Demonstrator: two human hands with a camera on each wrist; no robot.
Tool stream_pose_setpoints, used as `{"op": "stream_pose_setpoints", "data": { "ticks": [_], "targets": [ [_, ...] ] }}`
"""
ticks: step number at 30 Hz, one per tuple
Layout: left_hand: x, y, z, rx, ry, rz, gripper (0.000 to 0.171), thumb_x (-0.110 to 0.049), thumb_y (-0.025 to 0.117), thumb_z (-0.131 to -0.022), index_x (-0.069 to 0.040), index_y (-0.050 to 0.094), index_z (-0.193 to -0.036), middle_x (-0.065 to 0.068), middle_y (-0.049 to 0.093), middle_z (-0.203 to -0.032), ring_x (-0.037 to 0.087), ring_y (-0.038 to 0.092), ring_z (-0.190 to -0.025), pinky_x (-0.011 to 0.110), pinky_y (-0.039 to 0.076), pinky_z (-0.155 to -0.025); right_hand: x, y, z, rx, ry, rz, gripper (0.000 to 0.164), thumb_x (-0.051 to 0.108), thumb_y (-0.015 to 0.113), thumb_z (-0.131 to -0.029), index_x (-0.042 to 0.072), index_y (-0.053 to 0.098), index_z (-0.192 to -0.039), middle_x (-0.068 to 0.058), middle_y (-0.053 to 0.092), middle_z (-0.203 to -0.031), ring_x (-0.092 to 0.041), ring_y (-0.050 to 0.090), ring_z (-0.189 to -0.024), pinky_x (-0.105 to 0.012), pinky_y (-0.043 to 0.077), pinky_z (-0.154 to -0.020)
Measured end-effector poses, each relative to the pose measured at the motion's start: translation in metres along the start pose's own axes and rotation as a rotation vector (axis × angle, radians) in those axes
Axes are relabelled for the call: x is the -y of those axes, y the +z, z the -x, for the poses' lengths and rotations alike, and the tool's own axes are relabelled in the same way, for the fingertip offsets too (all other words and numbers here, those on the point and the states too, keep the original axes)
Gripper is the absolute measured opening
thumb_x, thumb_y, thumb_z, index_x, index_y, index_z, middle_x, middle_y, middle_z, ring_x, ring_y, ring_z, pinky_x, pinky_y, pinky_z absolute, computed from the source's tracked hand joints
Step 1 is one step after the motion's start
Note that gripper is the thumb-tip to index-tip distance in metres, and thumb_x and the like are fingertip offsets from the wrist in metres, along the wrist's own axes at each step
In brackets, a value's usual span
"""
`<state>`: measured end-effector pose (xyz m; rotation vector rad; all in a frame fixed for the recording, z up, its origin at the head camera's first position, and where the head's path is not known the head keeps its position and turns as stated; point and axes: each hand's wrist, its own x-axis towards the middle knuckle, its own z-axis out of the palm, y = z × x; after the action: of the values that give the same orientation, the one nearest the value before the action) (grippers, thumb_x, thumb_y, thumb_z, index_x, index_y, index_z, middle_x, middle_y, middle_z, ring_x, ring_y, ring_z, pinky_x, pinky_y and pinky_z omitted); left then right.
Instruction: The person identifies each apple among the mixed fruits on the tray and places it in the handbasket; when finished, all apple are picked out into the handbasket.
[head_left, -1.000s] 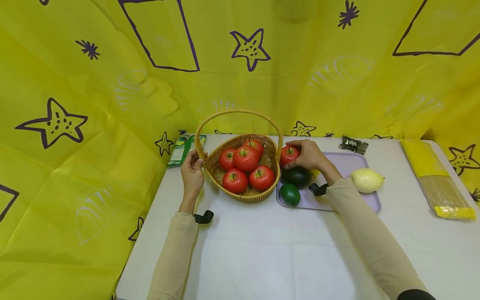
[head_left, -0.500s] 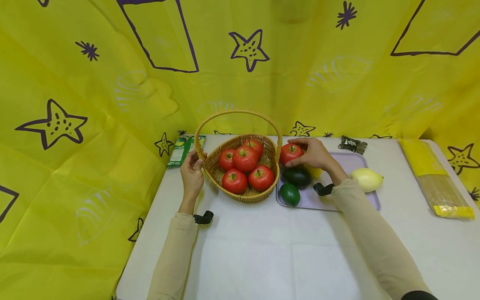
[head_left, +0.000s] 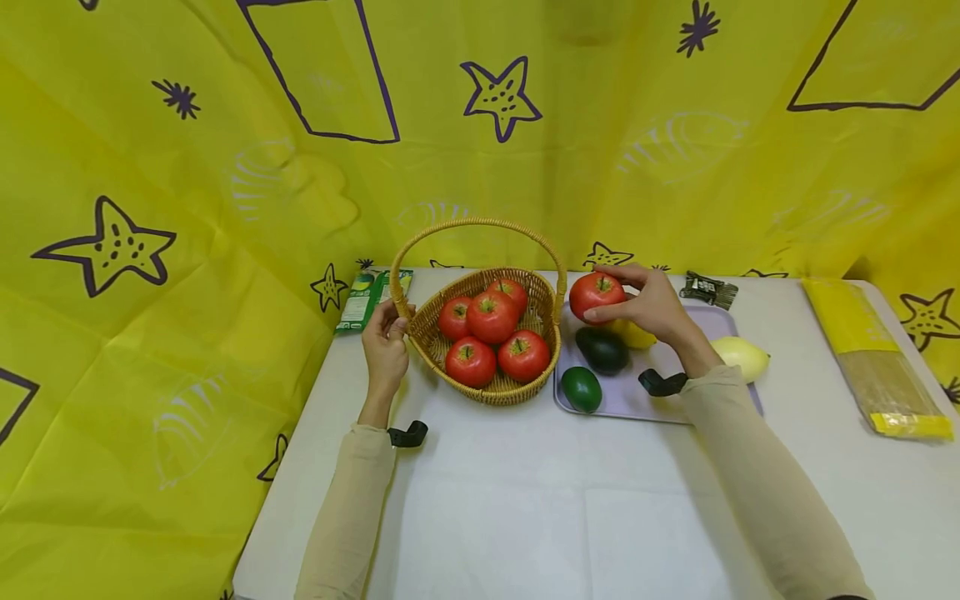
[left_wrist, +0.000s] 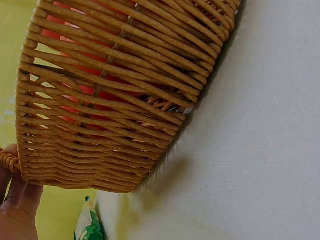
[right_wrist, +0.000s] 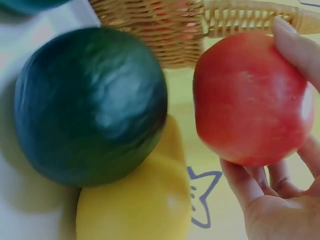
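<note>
My left hand [head_left: 386,346] grips the wicker basket [head_left: 504,398] at the left foot of its tall handle [head_left: 476,222]. Several red apples [head_left: 492,317] lie inside the basket. With fingers and thumb, my right hand [head_left: 660,308] holds another red apple [head_left: 595,294] just right of the basket, over the far left corner of the lilac tray [head_left: 630,406]. In the right wrist view, that apple [right_wrist: 252,100] is beside a dark green, avocado-like fruit [right_wrist: 92,107] and a yellow fruit [right_wrist: 135,210]. The left wrist view shows the basket's woven side [left_wrist: 110,105] close up.
On the tray are a smaller green fruit [head_left: 581,389] and, at its right edge, a pale yellow fruit [head_left: 741,358]. A green packet [head_left: 363,302] lies behind the left hand. A black packet [head_left: 707,289] and a yellow noodle-like pack [head_left: 877,358] lie at right.
My right hand has moved the apple right and a little up in the head view, away from the basket's rim. The dark fruit has shifted slightly right. My left hand stays put.
</note>
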<state>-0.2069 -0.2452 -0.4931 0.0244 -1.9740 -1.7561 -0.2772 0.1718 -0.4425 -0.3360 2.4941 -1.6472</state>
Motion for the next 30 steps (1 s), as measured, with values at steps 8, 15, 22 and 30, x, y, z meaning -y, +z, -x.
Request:
{"op": "stream_pose_setpoints", "data": {
  "ticks": [8,15,22,30],
  "targets": [
    [0.0,0.0,0.0,-0.005,0.001,-0.009,0.028,0.0,0.057,-0.106,0.007,0.065,-0.132,0.031,0.071,-0.12,0.011,0.066,-0.105,0.019,0.052,-0.086,0.015,-0.001,0.011,-0.002,0.019,-0.164,0.068,0.012,0.092,-0.083,0.01,0.066,-0.146,-0.009,0.061,-0.15,-0.02,0.058,-0.124,-0.017,0.057,-0.091],
    [0.002,-0.001,0.0,-0.006,0.002,-0.008,0.028,0.004,0.057,-0.105,0.007,0.065,-0.131,0.031,0.071,-0.12,0.01,0.067,-0.103,0.018,0.053,-0.085,0.029,0.0,0.021,0.011,-0.011,-0.248,0.065,0.003,0.09,-0.082,0.009,0.068,-0.143,0.004,0.07,-0.14,-0.018,0.062,-0.121,-0.021,0.059,-0.092],
    [0.002,0.0,0.0,-0.003,0.001,-0.011,0.028,0.005,0.057,-0.105,0.007,0.065,-0.131,0.032,0.071,-0.121,0.012,0.067,-0.106,0.018,0.053,-0.086,0.04,0.005,0.034,0.048,-0.052,-0.344,0.067,-0.01,0.09,-0.075,0.002,0.07,-0.138,0.003,0.074,-0.135,-0.014,0.075,-0.108,-0.025,0.061,-0.091],
    [0.002,0.0,0.0,-0.01,-0.013,-0.006,0.029,0.007,0.055,-0.105,0.007,0.064,-0.133,0.032,0.071,-0.121,0.018,0.067,-0.107,0.017,0.052,-0.087,0.044,0.021,0.047,0.143,-0.184,-0.417,0.066,-0.015,0.086,-0.076,-0.005,0.067,-0.139,0.004,0.076,-0.13,-0.017,0.075,-0.107,-0.028,0.062,-0.091]
  ]
}}
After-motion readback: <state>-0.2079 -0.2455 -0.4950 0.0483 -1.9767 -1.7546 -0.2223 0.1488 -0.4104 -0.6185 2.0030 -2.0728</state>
